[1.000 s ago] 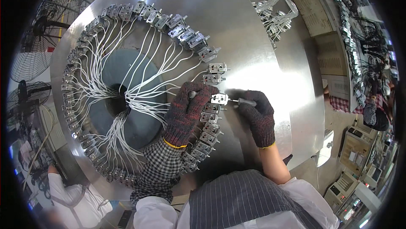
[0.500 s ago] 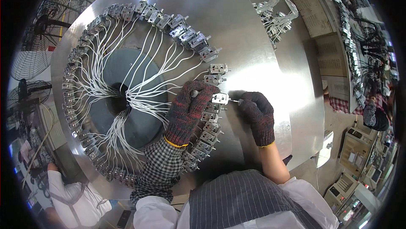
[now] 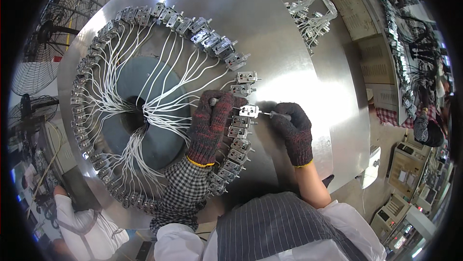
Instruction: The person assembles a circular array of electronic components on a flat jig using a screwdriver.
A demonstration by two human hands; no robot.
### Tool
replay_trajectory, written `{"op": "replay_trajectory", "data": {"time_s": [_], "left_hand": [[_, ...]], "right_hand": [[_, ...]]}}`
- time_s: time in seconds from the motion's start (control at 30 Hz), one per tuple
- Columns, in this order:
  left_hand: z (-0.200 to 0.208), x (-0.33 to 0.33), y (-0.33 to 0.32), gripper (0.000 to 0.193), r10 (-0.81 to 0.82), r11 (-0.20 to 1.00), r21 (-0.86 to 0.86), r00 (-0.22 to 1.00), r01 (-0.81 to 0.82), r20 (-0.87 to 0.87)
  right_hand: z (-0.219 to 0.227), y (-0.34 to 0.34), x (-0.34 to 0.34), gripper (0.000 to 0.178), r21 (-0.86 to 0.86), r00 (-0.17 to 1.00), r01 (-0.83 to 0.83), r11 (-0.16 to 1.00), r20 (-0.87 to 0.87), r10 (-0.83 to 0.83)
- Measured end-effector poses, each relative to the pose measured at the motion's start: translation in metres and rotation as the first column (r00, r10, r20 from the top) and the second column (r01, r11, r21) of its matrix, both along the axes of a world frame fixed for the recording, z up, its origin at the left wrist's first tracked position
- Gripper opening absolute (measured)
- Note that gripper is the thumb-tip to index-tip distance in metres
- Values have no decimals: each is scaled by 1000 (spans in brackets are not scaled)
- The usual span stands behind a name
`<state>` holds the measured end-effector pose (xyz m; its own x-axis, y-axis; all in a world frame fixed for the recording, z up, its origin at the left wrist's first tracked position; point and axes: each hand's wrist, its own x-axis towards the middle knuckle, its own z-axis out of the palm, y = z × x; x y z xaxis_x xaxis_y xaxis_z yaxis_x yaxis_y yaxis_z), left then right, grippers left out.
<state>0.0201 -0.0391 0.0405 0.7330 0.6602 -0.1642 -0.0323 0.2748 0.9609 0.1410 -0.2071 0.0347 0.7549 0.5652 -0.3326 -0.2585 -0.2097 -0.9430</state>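
Note:
My left hand (image 3: 208,126), in a dark red-and-black knit glove, is closed around a tool with a grey rounded end (image 3: 212,102). Its fingertips are beside a small metal box-shaped part (image 3: 249,111) with a white cable. On the other side of that part, my right hand (image 3: 293,128), gloved alike, grips what looks like a small screwdriver (image 3: 276,115). Its thin shaft points left and meets the part's right end. The working tip of the left tool is mostly hidden by the glove. Similar metal parts (image 3: 238,132) stand above and below in a row.
Many cabled metal parts ring a dark round disc (image 3: 166,138) on the steel table (image 3: 284,58); white cables gather in its central hole. Another cabled bundle (image 3: 313,24) lies at the far right. A co-worker in white (image 3: 89,227) is at lower left, near fans (image 3: 38,58).
My left hand has drawn slightly left, so its fingertips are a little off the metal part. My right hand has barely moved, its shaft still at the part's end.

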Motion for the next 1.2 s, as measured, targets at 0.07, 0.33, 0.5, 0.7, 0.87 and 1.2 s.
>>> {"op": "replay_trajectory", "data": {"time_s": [0.07,0.33,0.5,0.7,0.87,1.2], "left_hand": [[-1,0,0,20,-2,999,-52,999,4,38],[-3,-1,1,22,11,999,-53,1000,-10,20],[1,2,1,22,22,999,26,1000,-22,0],[-7,-2,2,22,27,1000,-1,998,-27,52],[9,-4,0,20,21,1000,-21,1000,-21,-7],[-15,-22,-3,20,94,864,-502,990,-31,101]], "right_hand": [[-5,-2,0,17,-4,992,-5,1000,123,5],[-9,-2,0,18,44,987,-9,999,162,2],[-15,-1,0,17,83,973,-31,996,232,11],[2,1,2,19,34,994,-19,999,-109,23],[-4,-2,2,19,41,993,-17,999,114,12],[2,-20,-14,20,34,995,-52,998,86,49]]}}
